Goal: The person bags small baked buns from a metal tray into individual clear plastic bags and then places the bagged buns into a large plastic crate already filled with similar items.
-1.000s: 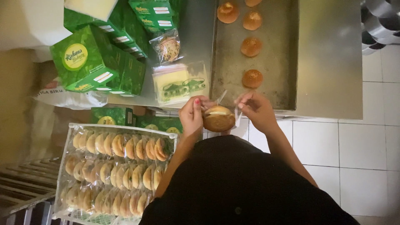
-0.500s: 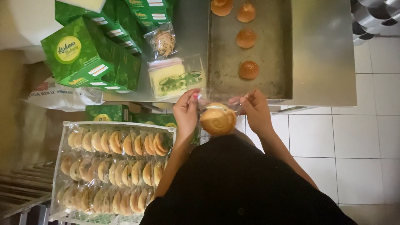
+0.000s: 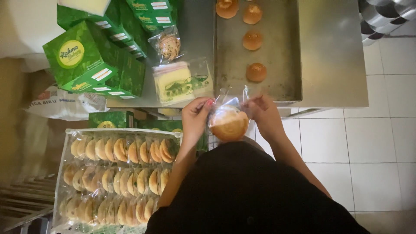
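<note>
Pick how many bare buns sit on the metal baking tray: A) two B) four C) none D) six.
B: four unwrapped buns lie in a loose line on the metal baking tray, beyond the left hand and right hand that hold a bagged bun.

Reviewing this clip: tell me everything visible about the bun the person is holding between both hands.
The bun is round, golden-brown and domed, with a paler patch on its top. It sits inside a clear plastic bag, apparently thin film, whose open mouth stands up crumpled above it. The left hand pinches the bag's edge on one side and the right hand on the other, so the bun hangs between them just off the near edge of the steel table, in front of the person's dark clothing.
</note>
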